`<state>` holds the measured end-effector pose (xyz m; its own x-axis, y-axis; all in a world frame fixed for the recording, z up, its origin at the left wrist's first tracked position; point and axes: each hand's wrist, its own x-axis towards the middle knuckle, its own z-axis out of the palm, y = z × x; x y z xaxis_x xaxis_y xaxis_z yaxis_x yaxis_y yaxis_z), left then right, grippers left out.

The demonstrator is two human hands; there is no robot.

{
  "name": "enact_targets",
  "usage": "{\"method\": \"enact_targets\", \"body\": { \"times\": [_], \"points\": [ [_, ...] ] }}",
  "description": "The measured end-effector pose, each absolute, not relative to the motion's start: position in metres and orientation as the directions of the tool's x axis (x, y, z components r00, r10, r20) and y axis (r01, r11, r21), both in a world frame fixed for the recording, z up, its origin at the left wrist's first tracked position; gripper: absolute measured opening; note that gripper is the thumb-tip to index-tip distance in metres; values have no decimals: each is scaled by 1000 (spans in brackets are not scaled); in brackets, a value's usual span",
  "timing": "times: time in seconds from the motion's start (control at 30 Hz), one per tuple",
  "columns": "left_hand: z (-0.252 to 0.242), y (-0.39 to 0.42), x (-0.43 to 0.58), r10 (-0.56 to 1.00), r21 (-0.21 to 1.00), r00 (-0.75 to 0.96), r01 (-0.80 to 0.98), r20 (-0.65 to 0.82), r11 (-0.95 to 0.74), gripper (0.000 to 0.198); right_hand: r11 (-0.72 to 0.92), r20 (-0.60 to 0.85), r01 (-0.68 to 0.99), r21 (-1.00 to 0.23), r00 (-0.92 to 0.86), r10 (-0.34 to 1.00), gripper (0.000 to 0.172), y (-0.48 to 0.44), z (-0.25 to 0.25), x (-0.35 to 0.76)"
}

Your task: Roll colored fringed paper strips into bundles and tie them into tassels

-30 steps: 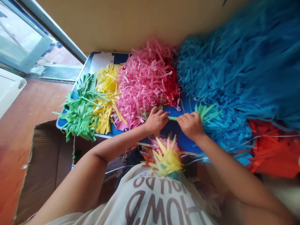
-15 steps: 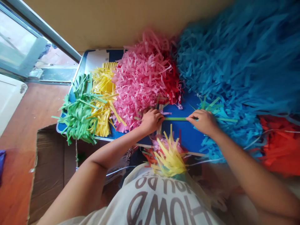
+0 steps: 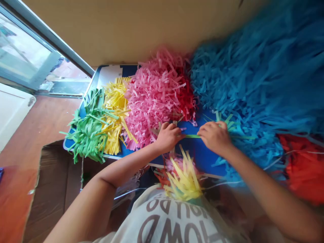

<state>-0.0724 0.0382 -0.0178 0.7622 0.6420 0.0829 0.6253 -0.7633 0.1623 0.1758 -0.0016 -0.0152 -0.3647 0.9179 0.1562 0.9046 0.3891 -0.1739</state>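
Green paper strip (image 3: 192,136) lies level above the blue tabletop (image 3: 202,158), its long axis running sideways between the left hand (image 3: 168,136) and right hand (image 3: 215,137), each pinched closed on it.

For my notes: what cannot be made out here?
Head view:
The left hand and right hand hide how the green paper strip is held.
Blue shredded-paper pile: blurred, cut off by top and right edges.
Orange-red paper pile: cut off by right edge.

Right hand (image 3: 215,137) has moved nearer left hand (image 3: 168,136).
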Motion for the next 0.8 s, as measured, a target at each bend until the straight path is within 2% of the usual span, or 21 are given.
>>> {"method": "enact_targets", "body": {
  "times": [0.1, 0.2, 0.27, 0.4, 0.5, 0.67, 0.73, 0.8],
  "points": [
    [-21, 37, -71, 506, 88, 854, 499, 121, -862, 26, 589, 258, 805, -64, -557, 789, 16, -7, -13, 165],
    [-24, 36, -66, 460, 4, 868, 467, 186, -884, 25, 623, 279, 782, 31, -605, 746, 22, -4, -19, 161],
    [-26, 35, -60, 473, -40, 851, 494, 228, -869, 24, 612, 284, 791, 7, -589, 757, 22, 0, -23, 161],
    [-31, 37, -52, 475, -88, 828, 520, 299, -850, 23, 543, 317, 829, -135, -483, 816, 13, 4, -23, 160],
    [-34, 38, -52, 490, -74, 807, 539, 329, -839, 23, 512, 344, 854, -95, -455, 822, 8, 1, -21, 151],
    [-35, 33, -61, 498, -25, 805, 533, 323, -846, 21, 540, 373, 841, 41, -514, 772, 20, -11, -27, 148],
    [-37, 32, -67, 504, 6, 809, 527, 301, -850, 22, 545, 398, 838, 26, -508, 764, 19, -16, -31, 157],
    [-41, 33, -73, 526, 74, 804, 528, 278, -846, 22, 527, 439, 849, -40, -459, 773, 18, -21, -35, 169]
  ]
}}
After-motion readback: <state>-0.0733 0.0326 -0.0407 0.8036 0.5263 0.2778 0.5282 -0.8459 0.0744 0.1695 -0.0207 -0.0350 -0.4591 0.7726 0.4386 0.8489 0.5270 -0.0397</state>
